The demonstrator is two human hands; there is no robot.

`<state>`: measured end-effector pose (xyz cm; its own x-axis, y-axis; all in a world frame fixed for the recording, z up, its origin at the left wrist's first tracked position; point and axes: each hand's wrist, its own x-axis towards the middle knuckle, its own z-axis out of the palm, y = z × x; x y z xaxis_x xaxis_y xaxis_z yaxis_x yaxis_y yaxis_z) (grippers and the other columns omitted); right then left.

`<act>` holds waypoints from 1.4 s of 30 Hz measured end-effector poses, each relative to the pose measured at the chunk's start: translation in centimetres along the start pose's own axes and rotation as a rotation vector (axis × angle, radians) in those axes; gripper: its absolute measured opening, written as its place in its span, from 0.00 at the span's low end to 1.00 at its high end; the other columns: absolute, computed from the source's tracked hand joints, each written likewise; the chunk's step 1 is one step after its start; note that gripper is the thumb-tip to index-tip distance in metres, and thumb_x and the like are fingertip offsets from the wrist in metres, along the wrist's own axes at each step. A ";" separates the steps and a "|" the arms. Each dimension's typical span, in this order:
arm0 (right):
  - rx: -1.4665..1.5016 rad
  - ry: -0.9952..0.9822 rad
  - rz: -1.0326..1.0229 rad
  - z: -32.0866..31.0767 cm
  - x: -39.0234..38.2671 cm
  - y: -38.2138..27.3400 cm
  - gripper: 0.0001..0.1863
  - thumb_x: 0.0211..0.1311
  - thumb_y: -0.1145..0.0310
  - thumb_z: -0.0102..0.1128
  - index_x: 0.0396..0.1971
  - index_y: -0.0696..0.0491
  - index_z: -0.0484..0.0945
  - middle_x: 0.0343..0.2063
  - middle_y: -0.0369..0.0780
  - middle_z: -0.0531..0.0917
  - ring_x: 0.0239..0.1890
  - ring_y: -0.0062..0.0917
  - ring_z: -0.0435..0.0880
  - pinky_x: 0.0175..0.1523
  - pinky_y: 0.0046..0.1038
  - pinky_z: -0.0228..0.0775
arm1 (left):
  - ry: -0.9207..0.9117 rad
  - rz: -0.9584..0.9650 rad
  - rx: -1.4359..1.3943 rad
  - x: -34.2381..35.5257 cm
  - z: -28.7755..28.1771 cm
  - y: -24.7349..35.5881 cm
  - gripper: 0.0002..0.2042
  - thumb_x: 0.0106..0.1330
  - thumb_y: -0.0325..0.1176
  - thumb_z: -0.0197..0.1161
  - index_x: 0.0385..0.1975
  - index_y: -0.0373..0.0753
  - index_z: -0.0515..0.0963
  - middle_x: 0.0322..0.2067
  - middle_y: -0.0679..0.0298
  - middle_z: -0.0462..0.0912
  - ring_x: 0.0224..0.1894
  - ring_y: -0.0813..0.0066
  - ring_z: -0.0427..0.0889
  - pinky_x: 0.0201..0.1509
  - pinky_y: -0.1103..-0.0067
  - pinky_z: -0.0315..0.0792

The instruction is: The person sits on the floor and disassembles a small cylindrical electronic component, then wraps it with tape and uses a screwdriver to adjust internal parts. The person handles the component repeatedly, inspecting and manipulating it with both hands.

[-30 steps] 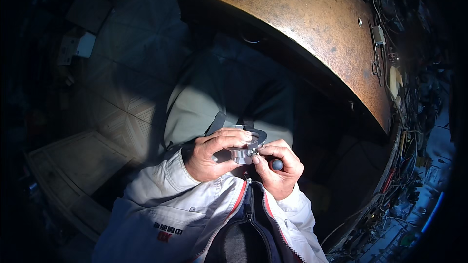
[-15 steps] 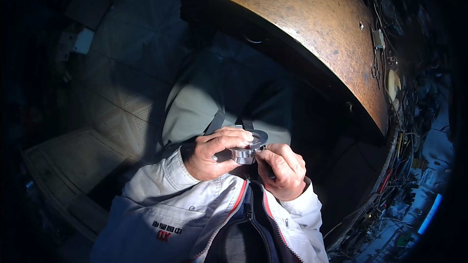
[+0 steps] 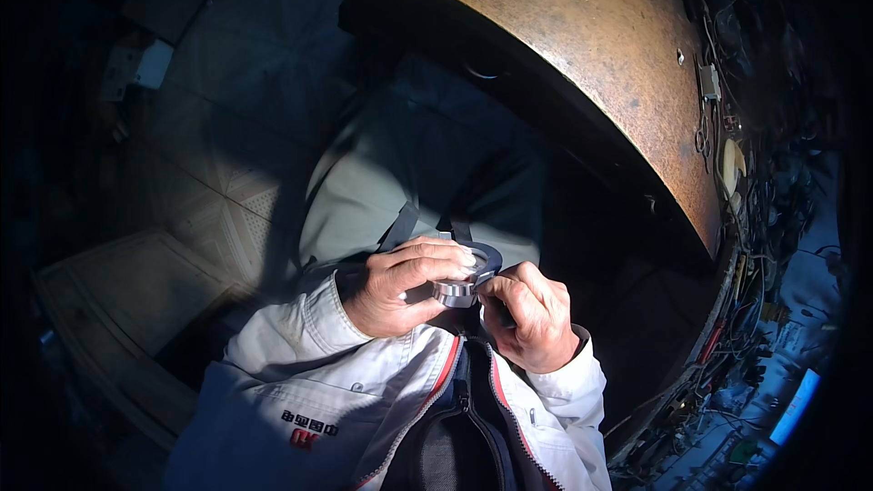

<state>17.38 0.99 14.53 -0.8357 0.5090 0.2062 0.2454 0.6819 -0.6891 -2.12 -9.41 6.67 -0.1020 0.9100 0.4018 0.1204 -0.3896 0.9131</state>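
Note:
My left hand (image 3: 396, 286) is wrapped around a round metal piece (image 3: 455, 294) with a black ring-shaped top and a shiny silver rim. Its fingers lie over the top and its thumb presses from below. Close against the right side of the piece, my right hand (image 3: 532, 316) is closed in a pinch, fingertips at the rim. Something dark shows inside its curled fingers, too hidden to name. Both hands are in front of my jacket, above my lap. A black strap (image 3: 399, 227) lies on my trousers just beyond the left hand.
A worn brown tabletop (image 3: 582, 45) curves across the upper right. Along its right edge lie scissors (image 3: 702, 135), a pale roll (image 3: 732, 165) and a tangle of cables (image 3: 773, 218). A wooden board or box (image 3: 136, 300) stands at the lower left on the tiled floor.
The right hand's fingers have shifted slightly at the rim, and the dark thing inside them shows more. The left hand keeps its hold. The whole view has moved a little.

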 end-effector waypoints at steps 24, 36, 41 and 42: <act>0.360 0.261 0.393 2.0 -1.1 -1.3 0.08 0.59 0.82 0.74 0.34 0.61 0.81 0.29 0.41 0.84 0.29 0.22 0.83 0.35 0.23 0.73 | 0.098 -0.049 -0.064 0.1 0.4 0.3 0.23 0.48 0.13 0.74 0.48 0.35 0.83 0.50 0.51 0.89 0.56 0.55 0.89 0.66 0.62 0.78; 0.406 0.282 0.483 2.0 -1.0 -1.4 0.06 0.61 0.82 0.72 0.33 0.60 0.80 0.30 0.39 0.83 0.28 0.19 0.80 0.34 0.22 0.71 | 0.075 -0.187 -0.128 -0.2 0.6 0.3 0.25 0.52 0.15 0.77 0.52 0.34 0.81 0.50 0.54 0.88 0.56 0.60 0.89 0.62 0.67 0.82; 0.615 0.353 0.556 -0.6 -1.4 -1.5 0.02 0.64 0.82 0.63 0.36 0.64 0.81 0.35 0.43 0.84 0.32 0.22 0.81 0.39 0.25 0.74 | 0.063 -0.451 -0.356 -1.1 0.4 0.8 0.30 0.56 0.13 0.76 0.60 0.34 0.77 0.56 0.56 0.85 0.58 0.69 0.86 0.62 0.72 0.84; 0.501 0.326 0.432 -1.6 -1.1 -1.3 0.05 0.62 0.79 0.64 0.36 0.64 0.82 0.36 0.45 0.85 0.33 0.26 0.82 0.40 0.27 0.74 | 0.056 -0.435 -0.350 -1.3 0.4 0.4 0.31 0.56 0.13 0.76 0.62 0.34 0.76 0.58 0.56 0.84 0.59 0.70 0.85 0.62 0.72 0.84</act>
<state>18.78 0.39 16.25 -0.5080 0.8613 -0.0131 0.2007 0.1036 -0.9742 -1.56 -10.69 6.47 -0.1224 0.9922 -0.0223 -0.2788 -0.0128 0.9603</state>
